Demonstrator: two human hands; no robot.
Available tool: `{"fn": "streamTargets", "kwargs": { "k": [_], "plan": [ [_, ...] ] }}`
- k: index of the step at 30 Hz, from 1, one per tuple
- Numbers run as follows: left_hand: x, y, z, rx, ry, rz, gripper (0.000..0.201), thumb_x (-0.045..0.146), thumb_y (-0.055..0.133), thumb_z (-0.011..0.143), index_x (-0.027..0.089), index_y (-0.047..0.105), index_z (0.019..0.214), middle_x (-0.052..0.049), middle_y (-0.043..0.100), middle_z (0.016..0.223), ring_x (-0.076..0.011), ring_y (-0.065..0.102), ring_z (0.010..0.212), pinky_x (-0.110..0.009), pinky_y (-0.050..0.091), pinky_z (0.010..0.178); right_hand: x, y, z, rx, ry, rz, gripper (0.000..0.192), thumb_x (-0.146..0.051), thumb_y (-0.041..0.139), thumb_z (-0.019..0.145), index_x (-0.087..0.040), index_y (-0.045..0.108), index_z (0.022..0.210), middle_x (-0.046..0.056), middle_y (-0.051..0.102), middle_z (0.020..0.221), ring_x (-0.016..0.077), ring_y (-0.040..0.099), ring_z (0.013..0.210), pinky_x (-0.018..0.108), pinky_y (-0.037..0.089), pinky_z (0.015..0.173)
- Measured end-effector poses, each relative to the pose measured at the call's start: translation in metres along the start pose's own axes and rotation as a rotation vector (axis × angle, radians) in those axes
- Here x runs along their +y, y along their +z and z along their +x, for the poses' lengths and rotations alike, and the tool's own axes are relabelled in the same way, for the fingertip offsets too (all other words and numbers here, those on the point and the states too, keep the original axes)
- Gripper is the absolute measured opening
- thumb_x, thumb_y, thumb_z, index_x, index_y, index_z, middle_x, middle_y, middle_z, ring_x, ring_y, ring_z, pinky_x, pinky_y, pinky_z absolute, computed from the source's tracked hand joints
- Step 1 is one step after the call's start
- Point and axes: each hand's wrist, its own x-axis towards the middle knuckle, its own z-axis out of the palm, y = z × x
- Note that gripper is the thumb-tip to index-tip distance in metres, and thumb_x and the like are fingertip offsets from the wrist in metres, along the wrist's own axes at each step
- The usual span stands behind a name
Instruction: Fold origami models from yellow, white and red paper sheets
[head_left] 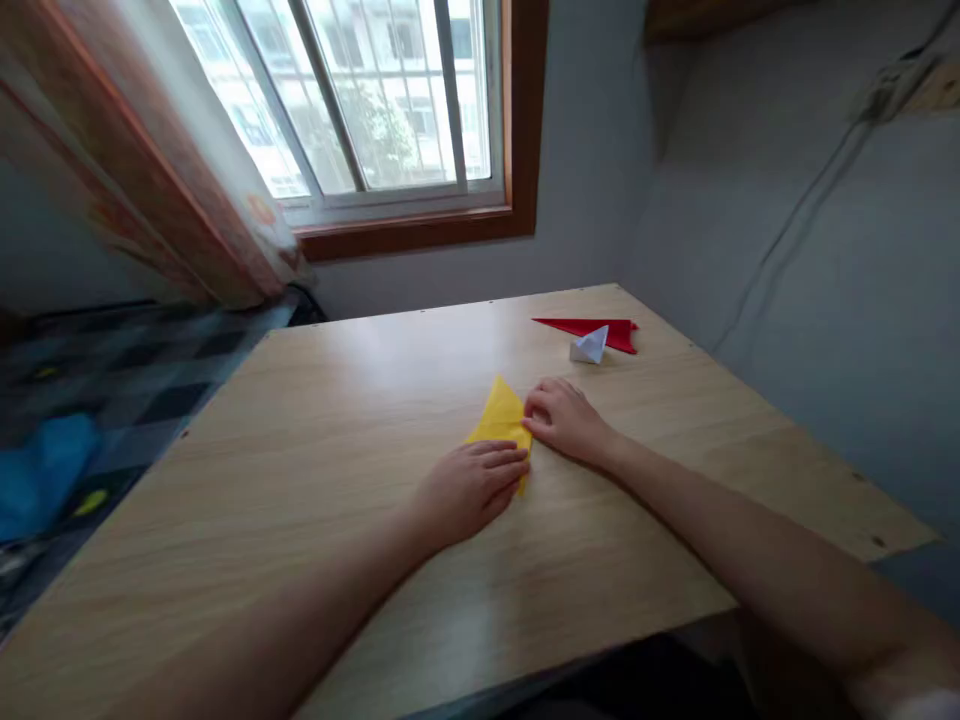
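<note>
A sheet of yellow paper point(501, 408), folded to a pointed shape, lies on the wooden table point(337, 420). My left hand point(472, 487) rests flat over its lower part, fingers stretched out toward the right and hiding some of it. At the paper's right edge, my right hand point(566, 415) has its fingers curled together, pinching that edge. One corner of the paper points away from me, and a small tip shows below the left fingertips.
A red folded paper plane point(581, 325) lies at the table's far right, with a small white folded paper piece point(589, 346) in front of it. Walls stand behind and to the right. A checked bed cover point(150, 350) with a blue item point(49, 470) is at left.
</note>
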Motion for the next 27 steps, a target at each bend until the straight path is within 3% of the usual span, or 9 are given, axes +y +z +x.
{"fn": "streamTargets", "kwargs": {
  "k": [10, 27],
  "plan": [
    [-0.0022, -0.0052, -0.0049, -0.002, 0.079, -0.007, 0.028, 0.022, 0.048, 0.095, 0.021, 0.067, 0.115, -0.002, 0.07, 0.119, -0.0183, 0.064, 0.11, -0.034, 0.049, 0.099, 0.0022, 0.0027, 0.0007, 0.002, 0.005, 0.014, 0.005, -0.023, 0.066, 0.082, -0.019, 0.065, 0.08, 0.006, 0.063, 0.095, 0.0215, 0.054, 0.097, 0.032, 0.039, 0.088],
    [-0.007, -0.0062, -0.0106, 0.02, 0.307, 0.13, 0.025, 0.02, 0.049, 0.093, 0.017, 0.068, 0.109, -0.003, 0.073, 0.113, -0.0201, 0.066, 0.102, -0.034, 0.05, 0.098, 0.0025, 0.0028, 0.0004, -0.003, 0.01, 0.017, 0.007, -0.025, 0.067, 0.082, -0.019, 0.065, 0.08, 0.006, 0.062, 0.096, 0.0222, 0.054, 0.099, 0.034, 0.039, 0.09]
  ]
}}
